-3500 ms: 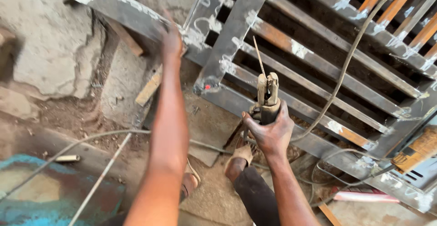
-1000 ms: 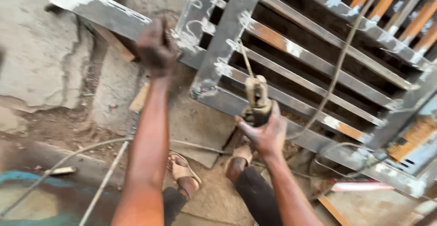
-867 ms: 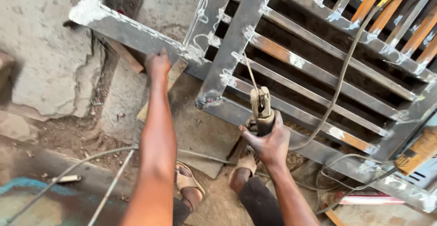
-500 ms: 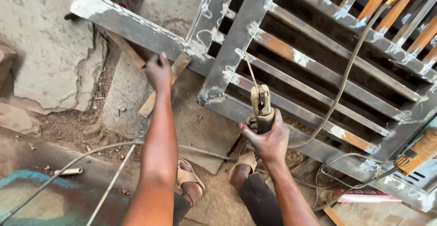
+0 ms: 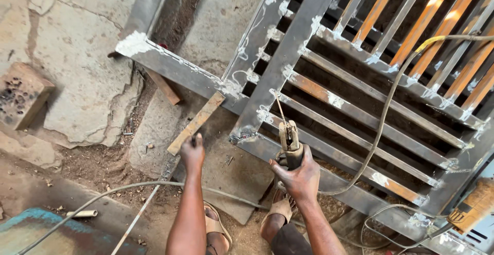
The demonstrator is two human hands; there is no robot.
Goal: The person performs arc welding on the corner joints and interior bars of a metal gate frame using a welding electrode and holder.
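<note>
— What's in your hands?
— My right hand, lower centre, is wrapped tight around the electrode holder. My left hand is fisted; what it grips, I can't tell.
— Beyond them?
— The steel gate frame, filling the upper right.

left hand withdrawn from steel frame

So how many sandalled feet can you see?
2. One foot is beside the left forearm; the other foot is under the right hand. Both are partly hidden.
</note>
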